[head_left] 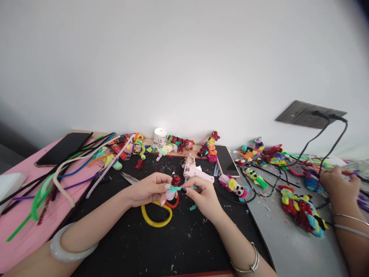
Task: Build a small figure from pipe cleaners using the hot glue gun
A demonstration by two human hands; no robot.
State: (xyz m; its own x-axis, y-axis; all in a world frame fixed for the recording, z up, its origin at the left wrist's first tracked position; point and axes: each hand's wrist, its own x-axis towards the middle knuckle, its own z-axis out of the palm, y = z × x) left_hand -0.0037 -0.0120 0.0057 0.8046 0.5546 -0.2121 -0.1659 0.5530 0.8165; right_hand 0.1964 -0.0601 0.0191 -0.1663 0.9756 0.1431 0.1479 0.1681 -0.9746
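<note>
My left hand [151, 189] and my right hand [203, 196] meet over a black mat [161, 242]. Between their fingertips is a small pipe-cleaner piece [173, 190], teal and pale pink. The left fingers pinch its pink end and the right fingers pinch a teal strand running right. Yellow-handled scissors [156, 216] lie on the mat just under the hands, with a red loop beside them. A pink glue gun [193, 171] rests right behind my right hand. A red glittery bit [176, 180] sits next to it.
Loose pipe cleaners [54, 181] fan over the pink surface at left, beside a dark phone [62, 149]. Finished colourful figures [173, 144] line the wall. Another phone [227, 161] lies right of centre. Another person's hand [338, 184] works at far right near cables [325, 142].
</note>
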